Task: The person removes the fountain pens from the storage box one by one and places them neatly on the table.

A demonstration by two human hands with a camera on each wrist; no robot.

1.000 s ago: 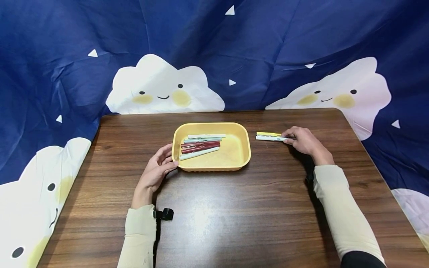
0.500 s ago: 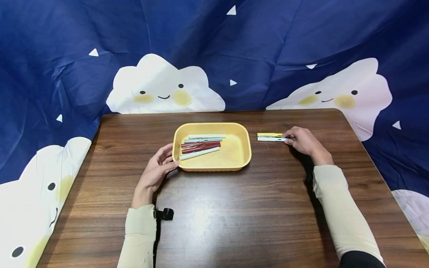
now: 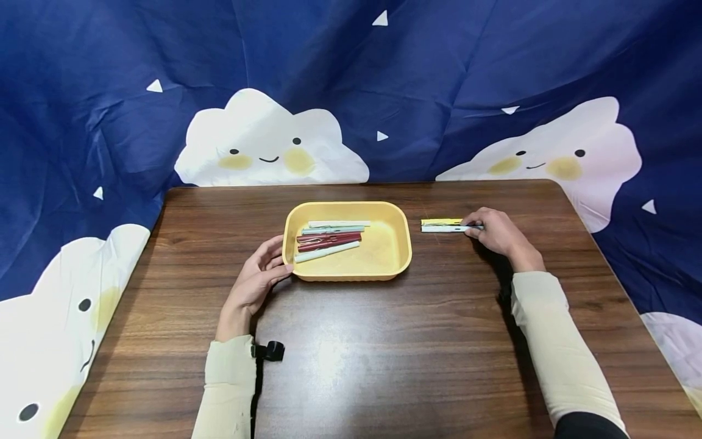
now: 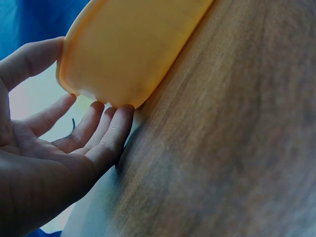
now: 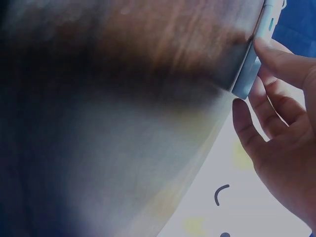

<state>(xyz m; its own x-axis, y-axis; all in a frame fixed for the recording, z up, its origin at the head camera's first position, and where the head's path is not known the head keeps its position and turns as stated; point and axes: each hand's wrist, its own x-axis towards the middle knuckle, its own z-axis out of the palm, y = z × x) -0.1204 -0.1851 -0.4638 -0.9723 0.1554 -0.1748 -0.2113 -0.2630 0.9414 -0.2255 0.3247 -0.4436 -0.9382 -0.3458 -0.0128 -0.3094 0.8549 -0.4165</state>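
From the head, a wood-grain table [image 3: 373, 341] fills the lower half. Slightly left of the middle of its far edge sits a yellow tray [image 3: 381, 256], long sides roughly parallel to that edge. The left hand [image 3: 255, 277] holds the tray's left end, thumb at its near left corner and fingers against the left wall. Five pens lie inside, toward that end; from the far side to the near side they are a white pen [image 3: 340, 224], a mint-green pen [image 3: 332, 230], two dark red pens [image 3: 329, 244] and a second white pen [image 3: 326, 252], slanted. Between the tray's right wall and the table's right edge, a yellow pen [image 3: 440, 222] and a pale pen [image 3: 441, 229] lie side by side, the yellow one nearer the table's far edge. The right hand [image 3: 495, 231] pinches the pale pen at its right end; whether it also grips the yellow one cannot be told. Behind hangs a blue cloth [image 3: 411, 67] printed with smiling clouds.

From the left wrist, the thumb touches the tray's rim and the other fingertips meet its end, close above the table.

From the right wrist, the thumb lies on the pale pen's barrel, with fingers opposite.
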